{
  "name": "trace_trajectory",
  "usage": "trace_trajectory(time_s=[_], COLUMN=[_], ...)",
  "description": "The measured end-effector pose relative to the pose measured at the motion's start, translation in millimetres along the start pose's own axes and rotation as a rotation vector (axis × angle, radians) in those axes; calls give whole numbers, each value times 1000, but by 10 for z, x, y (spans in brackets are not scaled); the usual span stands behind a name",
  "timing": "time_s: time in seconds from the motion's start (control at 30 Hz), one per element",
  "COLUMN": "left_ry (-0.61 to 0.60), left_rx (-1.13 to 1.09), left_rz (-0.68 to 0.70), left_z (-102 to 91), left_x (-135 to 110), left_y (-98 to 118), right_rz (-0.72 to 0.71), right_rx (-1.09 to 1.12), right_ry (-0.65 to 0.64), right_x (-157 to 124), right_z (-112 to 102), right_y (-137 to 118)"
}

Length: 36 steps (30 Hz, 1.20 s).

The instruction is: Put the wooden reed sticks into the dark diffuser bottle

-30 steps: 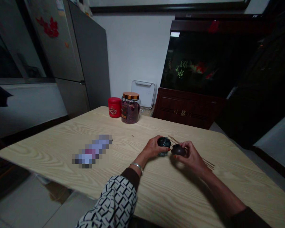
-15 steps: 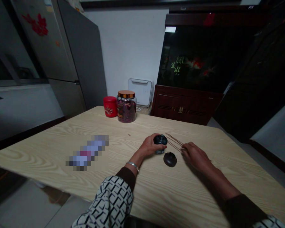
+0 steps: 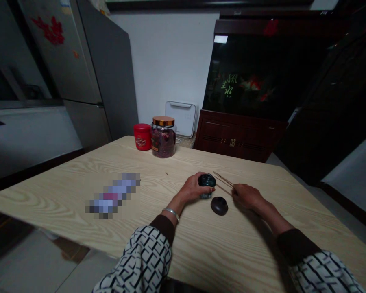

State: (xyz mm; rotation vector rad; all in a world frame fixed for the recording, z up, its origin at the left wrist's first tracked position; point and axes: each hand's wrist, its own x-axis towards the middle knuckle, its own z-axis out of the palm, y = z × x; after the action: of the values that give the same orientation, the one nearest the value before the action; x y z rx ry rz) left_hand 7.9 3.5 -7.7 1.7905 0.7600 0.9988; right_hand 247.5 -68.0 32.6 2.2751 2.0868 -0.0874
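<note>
"Since the hands sit closest, what has the left hand (image 3: pixel 191 189) got?"

"It's clamped around a small dark-teal pot (image 3: pixel 206 183), fingers curled over the near side. Silver bangle (image 3: pixel 171 213) on the wrist, patterned sleeve (image 3: pixel 143 254) behind it."

"And the right hand (image 3: pixel 246 196)?"

"Resting low, well apart from the left. Fingertips (image 3: pixel 234 192) meet the near ends of thin wooden sticks (image 3: pixel 223 182). Touching, yes; gripping, cannot tell from this view."

"How do those sticks lie?"

"Long axis slants away and to the left from the right fingertips, far tips ending just beside the pot's far shoulder. Of the 2 hands, the right is nearer their near ends; the pot stands between them and the left hand. A dark domed lid (image 3: pixel 218 206) sits on the table between the hands, just below the sticks, touching neither hand."

"Further out?"

"On the pale wood-grain table (image 3: pixel 49 199), a pixelated, unreadable item (image 3: pixel 112 195) to the left. Beyond it, a red tin (image 3: pixel 142 136), a glass jar of dried petals (image 3: pixel 163 142), and a white panel (image 3: pixel 181 119). Farthest: a dark wood cabinet (image 3: pixel 238 136) under a fish tank (image 3: pixel 250 81), a grey refrigerator (image 3: pixel 94 69) at left."
</note>
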Motion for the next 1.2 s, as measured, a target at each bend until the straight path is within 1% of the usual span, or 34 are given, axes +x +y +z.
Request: trace_trajectory(time_s=[0.03,0.07,0.1,0.13,0.17,0.23,0.3,0.37,0.43,0.5,0.57,0.7,0.83,0.93,1.07,1.13,1.2], left_ry=[-1,-3,-3,-2,0,6,12,10,7,7,7,8,4,10,8,8,12], left_rx=[-4,-9,-14,-18,-22,-23,-18,-8,-10,-23,-32,-19,-4,2,17,11,-4], left_rz=[-1,0,1,1,0,-8,-20,-23,-19,-15,-24,-35,-27,-21,-13,-17,-19], left_z=[1,1,2,3,4,6,8,10,11,12,13,10,6,6,11,12,11], left_x=[-1,-2,-1,1,3,9,13,11,6,2,2,8,12,14,18,18,16], left_y=[-3,-8,-12,-18,-23,-31,-31,-21,-7,7,17,33,39,24,-9,-15,-9], right_rz=[-16,-30,-45,-61,-77,-100,-115,-147,-184,-200,-202,-212,-262,-286,-333,-356,-353], right_rx=[14,55,136,266,443,871,1244,1475,1569,1582,1572,1499,1381,1312,1202,1158,1103], right_ry=[12,52,122,218,330,545,670,743,799,857,894,869,777,655,446,335,263], right_x=[6,12,20,30,44,74,101,124,148,178,216,274,275,267,276,278,273], right_z=[-21,-53,-98,-158,-233,-414,-592,-719,-770,-758,-712,-611,-521,-444,-371,-386,-439], right_y=[20,45,71,92,101,64,-60,-241,-419,-546,-610,-644,-688,-717,-703,-652,-551])
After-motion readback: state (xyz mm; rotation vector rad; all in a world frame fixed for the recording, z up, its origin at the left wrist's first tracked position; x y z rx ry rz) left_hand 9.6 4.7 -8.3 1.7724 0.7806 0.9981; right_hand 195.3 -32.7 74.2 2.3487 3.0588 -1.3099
